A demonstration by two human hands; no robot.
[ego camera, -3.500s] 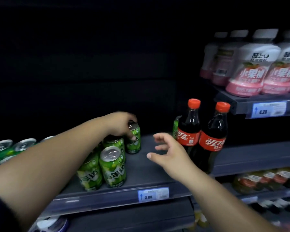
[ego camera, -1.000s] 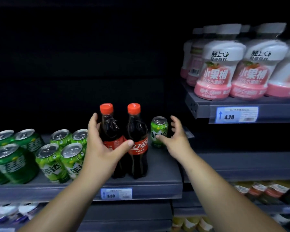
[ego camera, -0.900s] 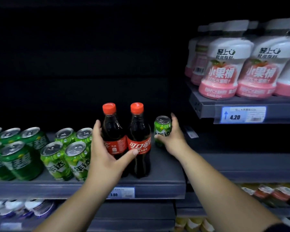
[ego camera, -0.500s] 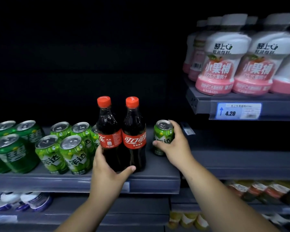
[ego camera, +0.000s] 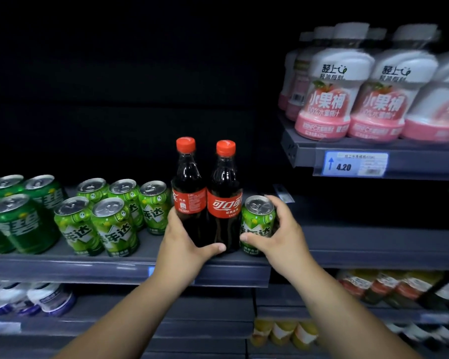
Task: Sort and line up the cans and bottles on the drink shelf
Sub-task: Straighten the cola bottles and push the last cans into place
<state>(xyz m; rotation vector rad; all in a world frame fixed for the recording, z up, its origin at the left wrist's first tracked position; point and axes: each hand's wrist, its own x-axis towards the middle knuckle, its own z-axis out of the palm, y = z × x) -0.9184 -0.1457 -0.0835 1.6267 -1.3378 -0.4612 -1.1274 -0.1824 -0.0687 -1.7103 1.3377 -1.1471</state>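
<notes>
On the middle shelf (ego camera: pixel 109 268) of a dim shop drinks rack, a person's two hands work at the front edge. The likeliest mishap, as a judgement: the two tall cola bottles (ego camera: pixel 208 203) are held low down, so a quick shove could tip their heavy tops backward or into the neighbouring cans. The single light green can (ego camera: pixel 256 225) stands close to the shelf's front lip and could slip off if it is dragged carelessly. It also sits on the far side of the bottles from its matching light green cans (ego camera: pixel 114 221), so carrying it across could knock a bottle. The left hand (ego camera: pixel 183 244) curls round the bases of both bottles, thumb lying across the front near the bottom, with the other fingers mostly hidden behind. The right hand (ego camera: pixel 279 235) grips the single can: its fingers (ego camera: pixel 276 207) wrap over the can's right side and its thumb presses the label in front. This can stands upright just right of the right-hand bottle, close enough to seem to be touching it. Dark green cans (ego camera: pixel 21 221) stand at the far left. Pink-and-white bottles (ego camera: pixel 332 99) fill a higher shelf to the right.
</notes>
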